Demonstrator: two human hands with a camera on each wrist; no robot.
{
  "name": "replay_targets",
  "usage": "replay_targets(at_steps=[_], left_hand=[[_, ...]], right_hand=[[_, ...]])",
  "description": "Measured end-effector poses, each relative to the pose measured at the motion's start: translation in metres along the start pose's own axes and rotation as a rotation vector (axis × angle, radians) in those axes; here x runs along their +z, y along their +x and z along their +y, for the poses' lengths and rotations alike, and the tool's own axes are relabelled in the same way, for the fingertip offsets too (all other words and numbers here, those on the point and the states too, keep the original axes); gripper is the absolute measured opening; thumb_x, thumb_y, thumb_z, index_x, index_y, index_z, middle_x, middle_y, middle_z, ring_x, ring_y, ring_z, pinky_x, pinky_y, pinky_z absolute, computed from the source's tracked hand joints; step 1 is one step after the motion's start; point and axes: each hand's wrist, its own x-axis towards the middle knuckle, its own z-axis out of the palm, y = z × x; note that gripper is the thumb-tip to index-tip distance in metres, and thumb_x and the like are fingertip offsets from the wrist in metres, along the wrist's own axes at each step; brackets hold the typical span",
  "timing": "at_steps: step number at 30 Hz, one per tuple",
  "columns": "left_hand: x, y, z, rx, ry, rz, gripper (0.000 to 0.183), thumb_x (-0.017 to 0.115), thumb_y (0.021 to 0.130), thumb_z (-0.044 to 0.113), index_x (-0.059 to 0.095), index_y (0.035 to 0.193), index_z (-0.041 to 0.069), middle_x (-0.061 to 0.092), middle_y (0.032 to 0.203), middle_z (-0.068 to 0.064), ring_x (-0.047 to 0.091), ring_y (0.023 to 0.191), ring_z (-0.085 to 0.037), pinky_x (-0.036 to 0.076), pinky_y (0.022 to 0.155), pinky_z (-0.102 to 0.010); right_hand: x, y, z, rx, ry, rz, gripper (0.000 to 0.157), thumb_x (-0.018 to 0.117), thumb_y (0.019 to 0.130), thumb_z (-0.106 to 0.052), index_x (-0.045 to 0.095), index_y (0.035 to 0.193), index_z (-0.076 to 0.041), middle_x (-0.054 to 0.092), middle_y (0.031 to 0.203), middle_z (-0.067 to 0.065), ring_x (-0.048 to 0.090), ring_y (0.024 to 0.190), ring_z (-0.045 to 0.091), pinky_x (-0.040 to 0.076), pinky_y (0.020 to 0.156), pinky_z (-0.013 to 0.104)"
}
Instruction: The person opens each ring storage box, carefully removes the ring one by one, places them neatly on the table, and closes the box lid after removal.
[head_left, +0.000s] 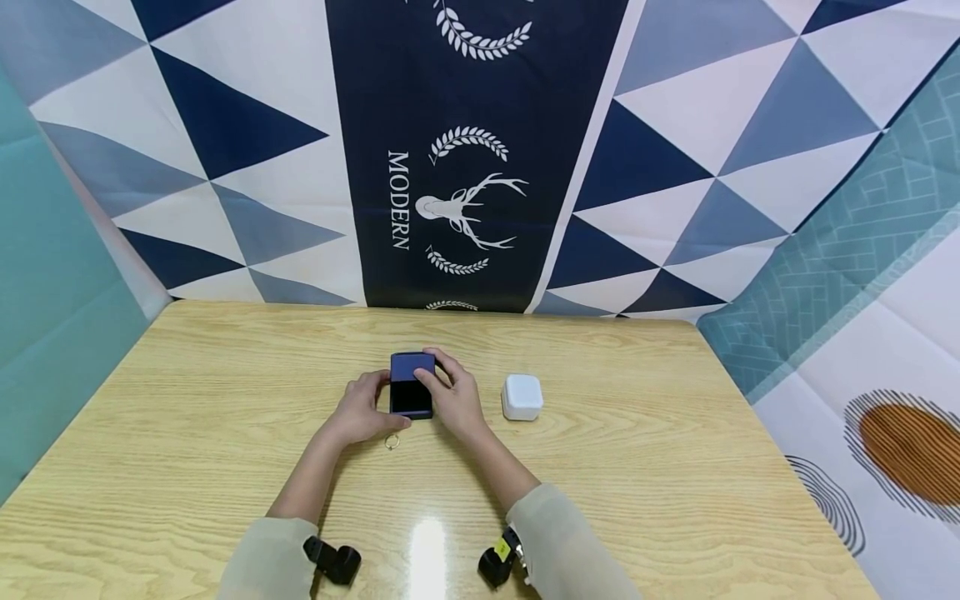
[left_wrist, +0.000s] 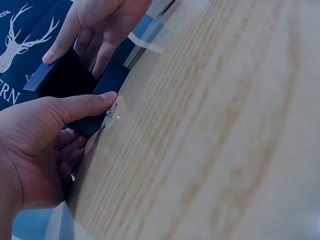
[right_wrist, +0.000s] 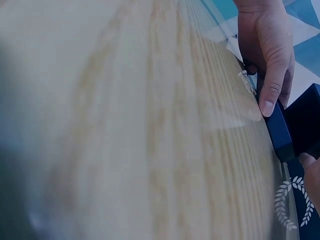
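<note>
Backing the tabletop [head_left: 637,475]: cloth [head_left: 480,100] printed with deer and triangles.
Blue box [head_left: 411,388]: on the tabletop, lid [head_left: 405,365] raised; left grip [head_left: 365,413] holds its base, right grip [head_left: 455,397] its lid.
Box's inside: too black for me to make out.
Ring [head_left: 391,447]: bare loop from the head; stones [left_wrist: 109,115] show at the wrists.

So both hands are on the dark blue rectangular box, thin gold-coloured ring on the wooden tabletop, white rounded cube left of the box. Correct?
Not quite: the head view shows the white rounded cube right of the dark blue rectangular box, not left. The rest stands.
</note>
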Motion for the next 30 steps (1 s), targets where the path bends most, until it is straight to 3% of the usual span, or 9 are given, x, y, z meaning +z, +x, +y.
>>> replay_targets(at_steps=[7,15,23,30], left_hand=[[0.0,0.0,0.0,-0.007,0.0,-0.003,0.082,0.079,0.073,0.025,0.037,0.14,0.001,0.044,0.134,-0.019,0.036,0.115,-0.033,0.035,0.095,-0.05],[0.0,-0.001,0.0,-0.006,-0.001,-0.002,0.082,0.079,0.073,0.025,0.037,0.14,0.001,0.044,0.135,-0.019,0.036,0.115,-0.033,0.035,0.095,-0.05],[0.0,-0.001,0.001,-0.006,0.001,-0.004,0.083,0.079,0.073,0.025,0.037,0.14,0.001,0.045,0.134,-0.019,0.037,0.114,-0.033,0.035,0.095,-0.05],[0.0,-0.001,0.002,-0.007,0.005,-0.004,0.082,0.079,0.073,0.025,0.038,0.14,0.001,0.046,0.132,-0.018,0.037,0.113,-0.032,0.036,0.094,-0.049]], right_hand=[[0.0,-0.001,0.0,-0.023,-0.002,0.008,0.043,0.064,0.089,-0.019,0.056,0.128,-0.004,0.047,0.141,0.012,0.04,0.134,0.025,0.045,0.098,0.035],[-0.001,-0.003,-0.001,0.009,0.004,0.006,0.039,0.064,0.089,-0.016,0.058,0.126,-0.009,0.048,0.141,0.01,0.041,0.134,0.024,0.044,0.099,0.033],[-0.003,-0.009,-0.02,0.002,0.047,-0.024,0.04,0.062,0.088,-0.005,0.054,0.127,0.003,0.047,0.139,0.019,0.04,0.133,0.031,0.043,0.1,0.036],[-0.003,-0.014,-0.03,0.002,0.037,-0.027,0.039,0.062,0.088,-0.005,0.054,0.127,0.002,0.049,0.137,0.018,0.04,0.133,0.03,0.043,0.1,0.035]])
